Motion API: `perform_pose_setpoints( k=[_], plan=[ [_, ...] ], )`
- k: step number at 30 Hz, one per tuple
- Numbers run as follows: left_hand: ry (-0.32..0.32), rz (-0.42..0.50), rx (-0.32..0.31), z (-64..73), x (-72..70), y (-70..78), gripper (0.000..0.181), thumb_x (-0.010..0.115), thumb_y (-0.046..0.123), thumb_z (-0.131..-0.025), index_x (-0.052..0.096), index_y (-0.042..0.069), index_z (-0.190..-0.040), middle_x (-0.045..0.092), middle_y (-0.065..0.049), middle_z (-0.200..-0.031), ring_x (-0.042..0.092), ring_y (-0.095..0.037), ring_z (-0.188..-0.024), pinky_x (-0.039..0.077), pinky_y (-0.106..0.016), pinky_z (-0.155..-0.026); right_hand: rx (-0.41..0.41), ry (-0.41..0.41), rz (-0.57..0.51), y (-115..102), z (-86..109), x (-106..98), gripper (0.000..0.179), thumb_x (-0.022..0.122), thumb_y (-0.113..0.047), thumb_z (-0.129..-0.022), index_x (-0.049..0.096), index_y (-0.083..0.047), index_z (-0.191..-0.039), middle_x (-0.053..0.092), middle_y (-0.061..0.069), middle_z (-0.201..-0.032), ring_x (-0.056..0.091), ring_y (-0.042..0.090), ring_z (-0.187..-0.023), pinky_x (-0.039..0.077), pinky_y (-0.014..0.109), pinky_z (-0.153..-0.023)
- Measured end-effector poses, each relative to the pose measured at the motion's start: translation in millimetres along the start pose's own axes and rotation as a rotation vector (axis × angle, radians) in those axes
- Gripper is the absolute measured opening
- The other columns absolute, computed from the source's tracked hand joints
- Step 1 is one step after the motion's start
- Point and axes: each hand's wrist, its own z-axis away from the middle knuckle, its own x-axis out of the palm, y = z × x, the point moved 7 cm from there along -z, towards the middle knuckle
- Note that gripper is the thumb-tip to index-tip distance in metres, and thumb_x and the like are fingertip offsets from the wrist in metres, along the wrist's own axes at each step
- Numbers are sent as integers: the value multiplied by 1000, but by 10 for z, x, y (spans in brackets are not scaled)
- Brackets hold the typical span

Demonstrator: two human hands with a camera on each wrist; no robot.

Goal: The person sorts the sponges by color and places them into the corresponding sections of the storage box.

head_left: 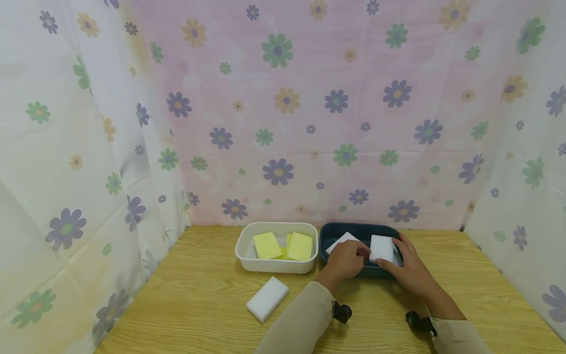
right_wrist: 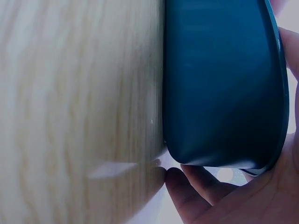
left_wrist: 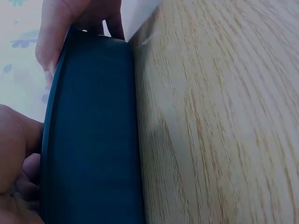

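My right hand grips the right end of a dark blue bin, thumb at the front rim and fingers round the end. In the right wrist view, the fingers curl against the end wall of the bin. A white sponge block stands inside, beside the right thumb. Over the bin's front rim, my left hand reaches in with loosely bent fingers, its fingertips close to that block. Another white sponge block leans in the bin's left part, partly hidden by the left hand.
A white bin holding several yellow sponges stands left of the dark one. On the wooden table in front of it lies a white sponge block. A flowered curtain closes off the back and sides.
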Motion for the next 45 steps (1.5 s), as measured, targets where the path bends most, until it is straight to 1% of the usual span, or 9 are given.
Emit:
perform_pose_setpoints(
  k=[9, 17, 23, 28, 32, 35, 38, 42, 45],
  plan=[
    [10, 91, -42, -14, -7, -38, 15, 73, 16, -96, 79, 26, -105, 73, 17, -91, 63, 2, -85, 54, -22, -82, -15, -4, -16, -32, 15, 3, 100, 68, -50, -98, 16, 6, -162, -5, 29, -170, 11, 60, -151, 32, 75, -109],
    [-9, 38, -30, -23, 3, -37, 24, 69, 16, -96, 78, 34, -109, 73, 20, -97, 65, 1, -89, 53, -26, -85, -6, -4, -8, -31, 7, 1, 102, 68, -52, -98, 15, 6, -162, -8, 26, -171, 11, 60, -151, 29, 76, -110],
    [-52, 19, -26, 4, 22, -11, 31, 64, 17, -100, 76, 40, -118, 73, 22, -109, 66, 0, -102, 53, -28, -90, -2, 3, 26, -18, 4, -8, 102, 67, -54, -97, 18, 7, -161, -5, 28, -171, 11, 60, -151, 27, 78, -110],
    [-78, -19, -10, 34, 26, 12, 39, 60, 16, -100, 71, 43, -126, 71, 25, -118, 66, 0, -105, 51, -27, -84, -14, 9, 25, -31, 11, -7, 100, 68, -52, -98, 18, 8, -161, -4, 30, -170, 13, 61, -150, 30, 77, -109],
    [-71, -34, 3, 33, 21, 15, 41, 61, 17, -99, 68, 40, -132, 70, 27, -121, 64, 0, -98, 50, -27, -80, -10, 11, 31, -38, 17, -3, 101, 67, -53, -98, 18, 8, -161, -2, 31, -170, 14, 62, -149, 31, 77, -109],
    [-63, -32, -2, 28, 18, 13, 39, 61, 17, -99, 70, 39, -130, 71, 24, -117, 61, -2, -87, 47, -26, -75, -9, 12, 32, -39, 17, -4, 101, 67, -53, -98, 19, 9, -161, -2, 32, -169, 15, 62, -149, 31, 77, -109],
    [-68, -20, -18, 27, 26, 4, 39, 61, 16, -99, 71, 42, -127, 73, 18, -106, 58, -6, -77, 44, -27, -69, -9, 11, 36, -40, 17, -6, 100, 67, -53, -98, 20, 9, -160, -1, 32, -169, 15, 62, -149, 31, 76, -109],
    [-82, -12, -18, 40, 37, 15, 44, 59, 15, -99, 69, 46, -129, 73, 20, -111, 60, -5, -81, 42, -28, -69, -11, 10, 41, -36, 19, -9, 99, 67, -53, -98, 22, 9, -160, -1, 31, -170, 15, 61, -150, 32, 76, -109],
    [-97, -21, -11, 49, 46, 24, 48, 58, 14, -100, 66, 48, -133, 69, 25, -126, 60, -2, -90, 42, -28, -72, -15, 10, 39, -30, 18, -9, 98, 67, -53, -98, 22, 9, -160, -1, 30, -170, 14, 61, -150, 33, 75, -108]
  ],
)
